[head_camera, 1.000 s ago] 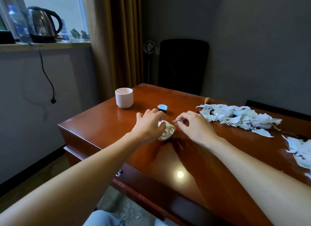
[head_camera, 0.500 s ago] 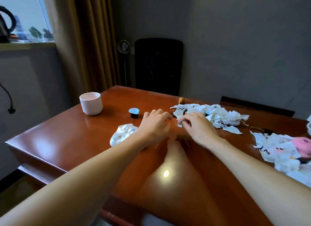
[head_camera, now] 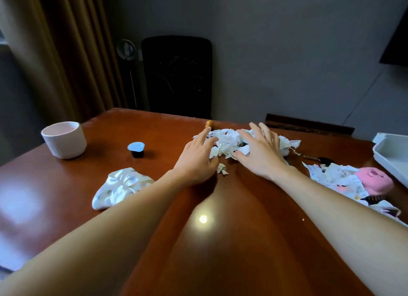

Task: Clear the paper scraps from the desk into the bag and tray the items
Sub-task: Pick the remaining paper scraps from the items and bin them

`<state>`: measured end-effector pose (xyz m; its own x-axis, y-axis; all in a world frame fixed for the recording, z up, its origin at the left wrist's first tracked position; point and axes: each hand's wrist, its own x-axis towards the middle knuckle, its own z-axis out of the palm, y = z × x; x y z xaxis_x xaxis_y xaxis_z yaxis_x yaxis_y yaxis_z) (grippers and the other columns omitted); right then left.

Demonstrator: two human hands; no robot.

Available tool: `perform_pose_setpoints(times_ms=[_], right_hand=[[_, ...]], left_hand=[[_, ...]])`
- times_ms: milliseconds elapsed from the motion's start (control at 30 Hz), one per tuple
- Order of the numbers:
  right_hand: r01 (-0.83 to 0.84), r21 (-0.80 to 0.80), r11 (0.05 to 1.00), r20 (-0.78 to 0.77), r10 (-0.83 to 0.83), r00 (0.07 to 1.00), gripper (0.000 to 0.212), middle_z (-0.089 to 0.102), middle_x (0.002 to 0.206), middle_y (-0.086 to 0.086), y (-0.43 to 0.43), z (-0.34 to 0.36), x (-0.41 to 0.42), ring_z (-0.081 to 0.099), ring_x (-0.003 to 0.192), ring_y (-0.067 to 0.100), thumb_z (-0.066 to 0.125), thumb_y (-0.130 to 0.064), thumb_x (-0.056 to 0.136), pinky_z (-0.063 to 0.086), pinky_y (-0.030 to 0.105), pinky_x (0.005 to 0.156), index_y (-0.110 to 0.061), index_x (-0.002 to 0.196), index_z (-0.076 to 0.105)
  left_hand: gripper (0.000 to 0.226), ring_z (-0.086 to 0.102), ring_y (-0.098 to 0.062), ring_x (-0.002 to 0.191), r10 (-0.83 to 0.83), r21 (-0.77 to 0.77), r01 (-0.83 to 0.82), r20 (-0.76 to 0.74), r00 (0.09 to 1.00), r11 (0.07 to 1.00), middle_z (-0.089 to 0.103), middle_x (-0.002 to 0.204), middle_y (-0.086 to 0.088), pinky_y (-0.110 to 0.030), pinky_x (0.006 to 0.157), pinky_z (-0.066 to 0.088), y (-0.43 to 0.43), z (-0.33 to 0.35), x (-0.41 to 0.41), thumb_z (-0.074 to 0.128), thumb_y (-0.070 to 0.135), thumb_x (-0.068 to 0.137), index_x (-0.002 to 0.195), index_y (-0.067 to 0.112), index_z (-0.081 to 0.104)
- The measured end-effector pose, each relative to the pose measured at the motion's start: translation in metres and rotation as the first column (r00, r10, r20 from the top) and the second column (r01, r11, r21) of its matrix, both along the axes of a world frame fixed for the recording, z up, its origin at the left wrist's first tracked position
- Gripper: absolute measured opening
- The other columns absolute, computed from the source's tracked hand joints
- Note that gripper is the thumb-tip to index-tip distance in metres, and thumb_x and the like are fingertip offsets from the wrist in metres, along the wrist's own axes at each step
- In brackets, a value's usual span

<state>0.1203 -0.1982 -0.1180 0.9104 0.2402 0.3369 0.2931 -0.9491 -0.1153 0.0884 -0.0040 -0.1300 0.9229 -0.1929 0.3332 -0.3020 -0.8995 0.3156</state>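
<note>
On the tabletop [head_camera: 198, 251], a crumpled white bag [head_camera: 123, 187] lies beside the left forearm, apart from the scraps. Further out, the left hand [head_camera: 196, 161] and right hand [head_camera: 262, 154] bracket the scrap pile [head_camera: 227, 143], each grip spread wide, clasping nothing. Best to cup both palms inward, catch the stray scrap [head_camera: 221, 169] too, then lift the bunch together toward the bag.
</note>
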Motion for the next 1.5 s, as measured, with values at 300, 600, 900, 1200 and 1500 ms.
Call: perform_pose_setpoints(times_ms=[300, 600, 900, 1200, 1500], right_hand=[[-0.029, 0.031, 0.999, -0.142, 0.033, 0.989, 0.059, 0.034, 0.153, 0.000, -0.016, -0.010, 0.011, 0.026, 0.141, 0.023, 0.051, -0.037, 0.093, 0.025, 0.043, 0.111, -0.028, 0.149, 0.035], [-0.152, 0.060, 0.987, -0.083, 0.157, 0.984, 0.051, 0.038, 0.144, -0.002, -0.014, -0.013, -0.011, 0.032, 0.134, 0.019, 0.049, -0.028, 0.096, 0.039, 0.038, 0.102, -0.025, 0.145, 0.038], [-0.192, 0.057, 0.980, -0.119, 0.197, 0.973, 0.054, 0.040, 0.140, -0.010, -0.011, -0.006, -0.040, 0.040, 0.121, 0.024, 0.046, -0.036, 0.096, 0.025, 0.036, 0.105, -0.040, 0.147, 0.032], [-0.050, 0.011, 0.999, 0.037, 0.050, 0.998, 0.052, 0.036, 0.150, -0.006, -0.019, -0.012, -0.036, 0.017, 0.144, 0.014, 0.035, -0.049, 0.096, 0.006, 0.042, 0.118, -0.034, 0.146, 0.037], [0.025, 0.064, 0.998, -0.065, -0.021, 0.998, 0.047, 0.045, 0.145, -0.004, -0.024, -0.033, -0.029, 0.036, 0.135, 0.018, 0.035, -0.048, 0.100, 0.025, 0.039, 0.111, -0.024, 0.139, 0.045]], left_hand=[[0.061, -0.003, -0.017, 0.152, -0.064, 0.031, 0.066, -0.058, 0.996, 0.997, 0.004, 0.166, 0.001, -0.039, 0.121, 0.002, -0.014, -0.011, 0.028, 0.045, 0.040, 0.097, 0.154, 0.024, 0.027], [0.053, 0.007, -0.016, 0.151, -0.112, 0.005, 0.115, -0.165, 0.980, 0.993, 0.017, 0.164, 0.006, -0.040, 0.120, 0.006, -0.025, -0.014, 0.013, 0.038, 0.044, 0.101, 0.152, 0.030, 0.031], [0.044, 0.031, -0.022, 0.133, -0.057, 0.048, 0.064, -0.121, 0.991, 0.997, 0.040, 0.141, 0.003, -0.043, 0.110, 0.020, -0.021, -0.012, -0.014, 0.045, 0.038, 0.096, 0.140, 0.029, 0.041], [0.056, 0.000, -0.021, 0.150, -0.036, 0.048, 0.040, -0.081, 0.996, 0.998, 0.010, 0.164, 0.002, -0.043, 0.119, 0.000, -0.016, -0.013, -0.008, 0.040, 0.048, 0.097, 0.151, 0.037, 0.028], [0.061, 0.013, -0.020, 0.150, -0.052, -0.051, 0.046, -0.111, 0.992, 0.998, 0.014, 0.164, 0.002, -0.040, 0.119, 0.007, -0.035, -0.020, 0.005, 0.033, 0.058, 0.099, 0.153, 0.027, 0.029]])
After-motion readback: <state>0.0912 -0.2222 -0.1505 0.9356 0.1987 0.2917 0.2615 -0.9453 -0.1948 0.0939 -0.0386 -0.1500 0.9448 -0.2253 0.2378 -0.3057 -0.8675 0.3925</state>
